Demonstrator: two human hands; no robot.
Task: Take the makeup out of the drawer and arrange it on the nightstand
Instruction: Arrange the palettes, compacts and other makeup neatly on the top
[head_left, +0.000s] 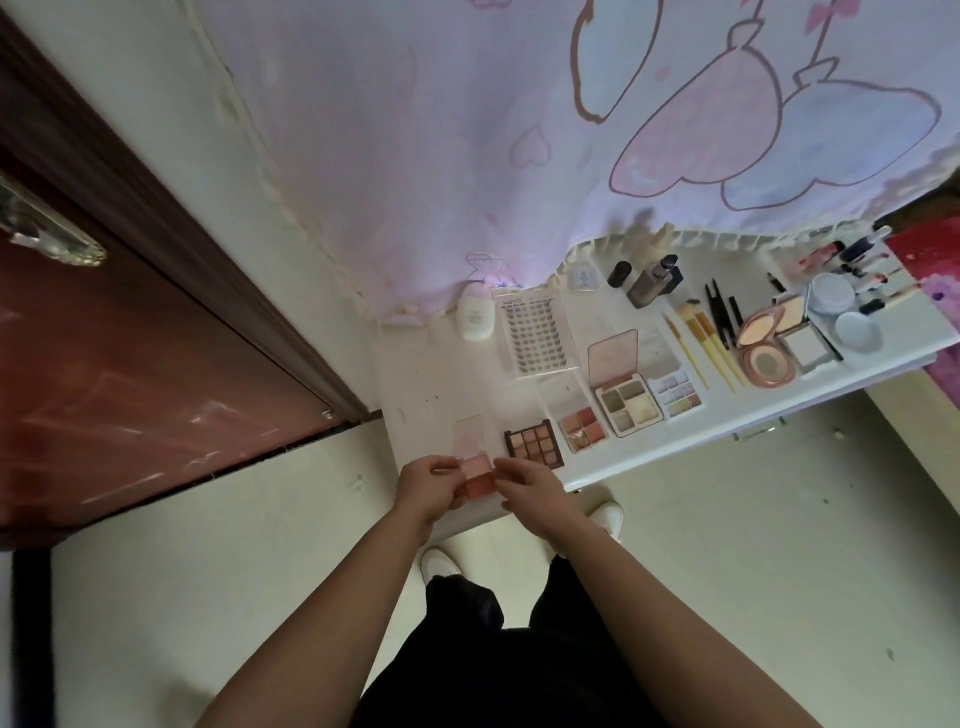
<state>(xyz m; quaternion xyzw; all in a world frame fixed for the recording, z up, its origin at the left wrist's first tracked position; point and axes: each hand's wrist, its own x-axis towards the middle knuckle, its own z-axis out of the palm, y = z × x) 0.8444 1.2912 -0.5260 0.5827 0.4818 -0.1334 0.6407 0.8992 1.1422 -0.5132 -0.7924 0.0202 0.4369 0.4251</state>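
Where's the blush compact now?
Head view, lower centre: left hand and right hand pinch the blush compact over the near edge of the nightstand, just left of the dark palette.

Left hand (428, 486) and right hand (530, 480) in a grip on an open pink palette (478, 470) over the nightstand (415, 384)

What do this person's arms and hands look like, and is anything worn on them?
The left arm and right arm are bare to the picture's edge: no sleeves, gloves, watch or bracelet show. The left hand and right hand show no rings I can make out, though the fingers are small here. Below are black trousers and white shoes.
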